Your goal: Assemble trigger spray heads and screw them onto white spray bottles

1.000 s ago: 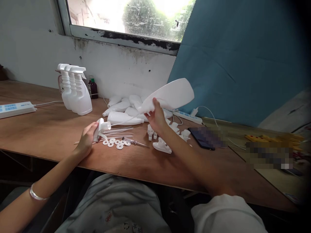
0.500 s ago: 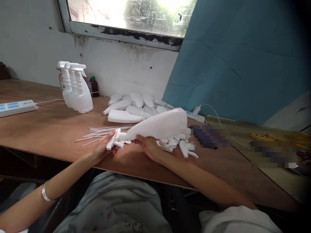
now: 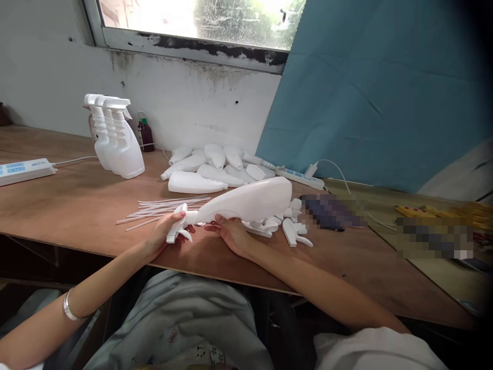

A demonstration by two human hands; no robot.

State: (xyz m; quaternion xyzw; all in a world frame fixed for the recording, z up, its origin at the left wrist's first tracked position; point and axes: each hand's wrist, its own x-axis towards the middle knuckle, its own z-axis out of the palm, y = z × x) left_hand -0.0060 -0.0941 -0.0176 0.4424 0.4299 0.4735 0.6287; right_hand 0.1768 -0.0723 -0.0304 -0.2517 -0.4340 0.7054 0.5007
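A white plastic spray bottle (image 3: 246, 201) lies on its side above the table's front part, base to the right and neck to the left. My left hand (image 3: 162, 234) is closed round the white trigger sprayer head (image 3: 177, 224) at its neck, with the trigger pointing down toward me. From below, my right hand (image 3: 231, 235) grips the bottle near its narrow end. Behind my right hand lie loose white sprayer heads (image 3: 295, 234), partly hidden by the bottle. Thin white tubes (image 3: 154, 208) are spread on the table just beyond my left hand.
Several white bottles (image 3: 198, 182) lie heaped by the wall. Spray bottles with heads (image 3: 125, 149) stand upright at the left, beside dark bottles (image 3: 146, 136). Power strips (image 3: 26, 170) with cables lie left and back right. A blurred dark object (image 3: 327, 211) lies right of the sprayer heads.
The sprayer head has turned at the neck, its trigger now swung lower. The bottle's base has dropped slightly, and my right fingers have shifted along it. The view has moved a little.
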